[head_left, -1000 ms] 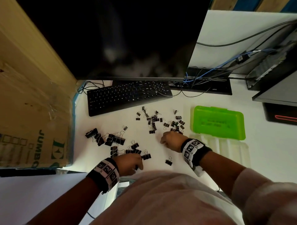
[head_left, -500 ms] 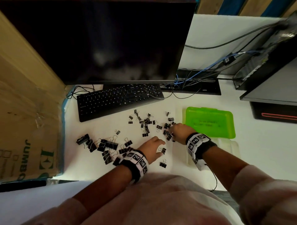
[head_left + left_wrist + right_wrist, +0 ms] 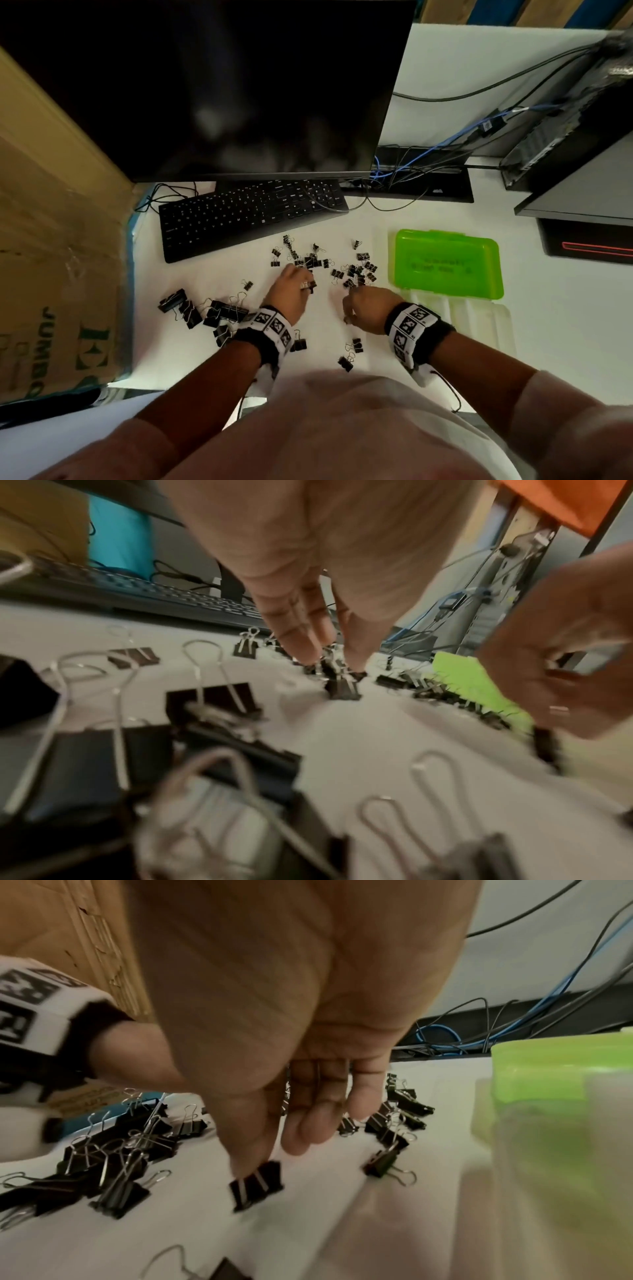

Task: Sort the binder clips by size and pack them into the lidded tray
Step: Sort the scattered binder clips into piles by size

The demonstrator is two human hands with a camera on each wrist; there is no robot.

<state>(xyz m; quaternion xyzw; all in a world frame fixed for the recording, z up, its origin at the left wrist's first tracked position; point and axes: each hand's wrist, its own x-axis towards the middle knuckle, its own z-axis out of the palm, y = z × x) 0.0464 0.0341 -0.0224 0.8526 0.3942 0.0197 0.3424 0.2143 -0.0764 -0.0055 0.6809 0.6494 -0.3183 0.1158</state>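
Observation:
Black binder clips lie on the white desk: large ones [image 3: 205, 311] at the left, small ones [image 3: 358, 272] in a scattered pile by the tray, two [image 3: 352, 353] near my body. The tray's green lid [image 3: 445, 263] lies open behind its clear divided base [image 3: 479, 322]. My left hand [image 3: 301, 284] reaches into the small clips and pinches one [image 3: 342, 689] by its wire handles. My right hand [image 3: 347, 310] hovers left of the tray base, fingers curled, with a clip [image 3: 257, 1185] at its thumb tip.
A black keyboard [image 3: 250, 216] and a dark monitor [image 3: 222, 85] stand behind the clips. A cardboard box [image 3: 58, 257] walls the left side. Cables [image 3: 411, 171] and a computer case [image 3: 575, 144] sit at the back right.
My left hand moved from the near left clips forward into the small-clip pile. My right hand pulled back from the pile toward my body with a clip.

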